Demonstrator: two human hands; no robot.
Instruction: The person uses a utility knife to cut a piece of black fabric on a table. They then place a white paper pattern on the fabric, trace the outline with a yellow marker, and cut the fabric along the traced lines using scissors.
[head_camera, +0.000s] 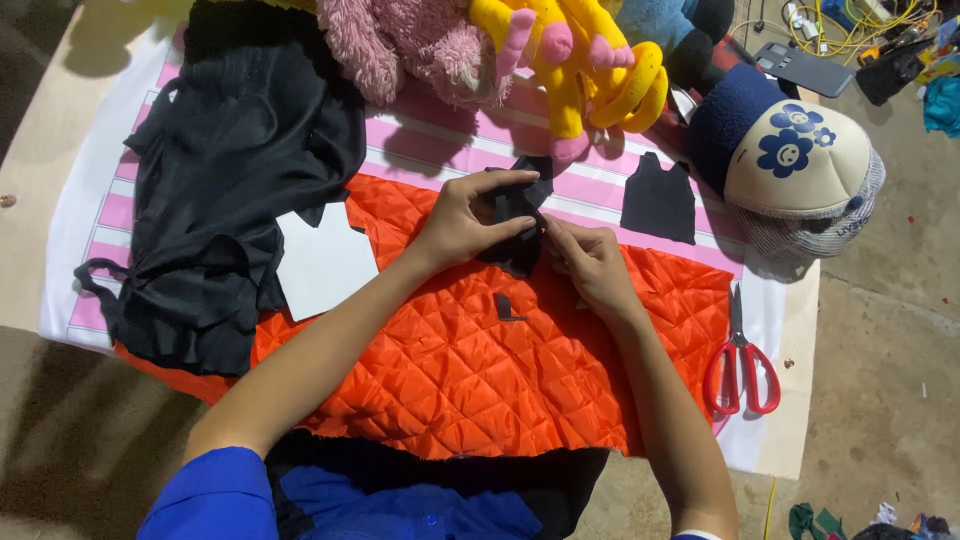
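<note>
Both our hands meet over the middle of the orange quilted fabric (470, 360), and both are pinched on the same small piece of black cloth (520, 215). Our left hand (470, 218) comes from the left side with the wrist low; its thumb lies under the piece and the index finger stretches along the top edge, so the cloth is clamped between them. Our right hand (592, 262) is just beside it, curled, with the fingertips closed on the right edge of the piece near a tiny orange spot; we cannot tell if a pin or a needle is there.

We judge that this black piece is very light, thin and soft. It folds and hangs down by itself, so it needs a hold at two edges to stay flat. It is not fragile, but it can slip or wrinkle if the pinch is loose. A hold near the edges looks best to us.

The piece is lifted a little above the orange quilted fabric, which lies on a pink-and-white striped sheet (110, 215) on the floor. A similar flat black cut-out shape (658, 200) lies well apart on the right, and a tiny black scrap (506, 308) rests under our wrists. Red-handled scissors (740, 370) lie at the right side, a large black garment (235, 170) and a white paper pattern (325, 262) at the left.
</note>
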